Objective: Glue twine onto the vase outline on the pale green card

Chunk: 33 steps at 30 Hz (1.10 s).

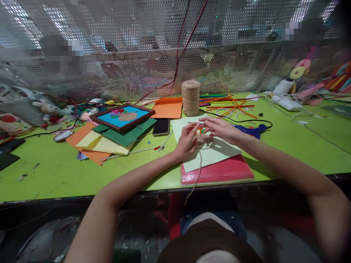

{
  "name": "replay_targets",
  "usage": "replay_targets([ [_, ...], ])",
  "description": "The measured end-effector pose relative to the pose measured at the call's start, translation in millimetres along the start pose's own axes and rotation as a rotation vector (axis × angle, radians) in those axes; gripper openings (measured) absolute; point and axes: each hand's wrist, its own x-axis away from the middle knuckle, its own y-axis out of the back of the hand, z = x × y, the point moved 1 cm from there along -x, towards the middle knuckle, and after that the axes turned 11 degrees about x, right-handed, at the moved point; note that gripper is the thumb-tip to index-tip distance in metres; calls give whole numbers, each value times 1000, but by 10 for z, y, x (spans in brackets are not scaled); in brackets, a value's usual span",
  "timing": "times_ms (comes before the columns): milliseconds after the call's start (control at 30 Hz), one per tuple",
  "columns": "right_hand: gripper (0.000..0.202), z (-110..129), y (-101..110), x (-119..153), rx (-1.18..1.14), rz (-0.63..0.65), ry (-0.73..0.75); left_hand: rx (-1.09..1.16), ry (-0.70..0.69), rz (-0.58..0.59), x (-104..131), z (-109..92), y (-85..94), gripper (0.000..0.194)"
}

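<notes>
My left hand [187, 140] and my right hand [221, 130] meet above a pale green sheet [219, 155]. Their fingertips are pinched close together around a small orange and green piece [201, 130], mostly hidden by the fingers. A strand of twine [200, 160] runs down from my left fingers, across the sheet and over the table's front edge. Under the sheet lies a red folder or book [219, 172]. What exactly my right fingers grip is hidden. A spool of twine [191, 98] stands upright just beyond the hands.
Left of my hands, a framed picture [123, 116] rests on coloured papers [102, 142], with a phone [161, 127] beside it. A blue glue gun [251, 130] and its cable lie to the right. Orange strips [233, 104] are scattered behind, before a perforated metal screen [219, 69].
</notes>
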Motion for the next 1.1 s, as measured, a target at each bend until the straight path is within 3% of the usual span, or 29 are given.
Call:
replay_targets([
  [233, 48, -61, -151, -190, -12, -124, 185, 28, -34, 2, 3, 6, 6, 69],
  [433, 50, 38, 158, -91, -16, -85, 193, 93, -60, -55, -126, -90, 168, 52],
  [567, 40, 49, 333, 25, 425, 36, 157, 129, 96, 52, -228, -67, 289, 43],
  [633, 34, 1, 320, 70, 671, 97, 186, 119, 180, 104, -201, -34, 324, 39],
  [733, 27, -121, 204, 96, 855, 151, 287, 45, 222, 175, -66, -23, 343, 28],
  [900, 22, -334, 9, 69, 855, 5, 552, -19, 258, 325, 121, -113, 346, 18],
  [1100, 22, -441, -99, 124, 832, -188, 528, -80, 246, 398, 139, -173, 363, 24],
])
